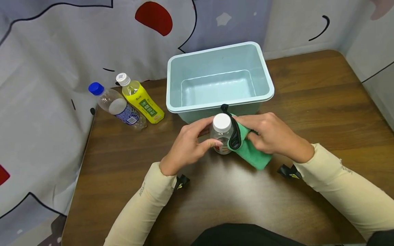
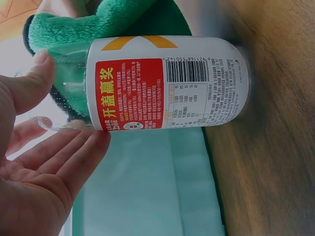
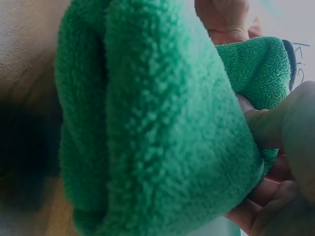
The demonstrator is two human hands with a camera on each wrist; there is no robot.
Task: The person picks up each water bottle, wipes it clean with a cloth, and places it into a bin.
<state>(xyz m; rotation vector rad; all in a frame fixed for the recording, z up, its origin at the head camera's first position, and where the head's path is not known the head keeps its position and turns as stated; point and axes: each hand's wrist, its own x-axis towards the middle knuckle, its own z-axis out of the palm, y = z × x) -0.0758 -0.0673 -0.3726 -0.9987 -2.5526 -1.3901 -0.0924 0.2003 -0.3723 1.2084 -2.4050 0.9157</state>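
Observation:
A clear plastic bottle (image 1: 224,136) with a white cap stands upright on the wooden table. Its red and white printed label (image 2: 130,93) faces the left wrist camera. My left hand (image 1: 188,145) holds the bottle by its upper part, the thumb on the near side and the fingers round the far side. In my right hand (image 1: 272,135) is a folded green towel (image 1: 254,155) with black edging, gripped between thumb and fingers. The towel lies against the right side of the bottle and hangs below the hand. It fills much of the right wrist view.
Right behind the bottle is a light blue plastic bin (image 1: 220,108) with nothing in it. To the left, a blue-capped clear bottle (image 1: 123,109) and a yellow-labelled bottle (image 1: 143,102) stand side by side near the table's edge. A patterned curtain (image 1: 77,41) hangs behind the table.

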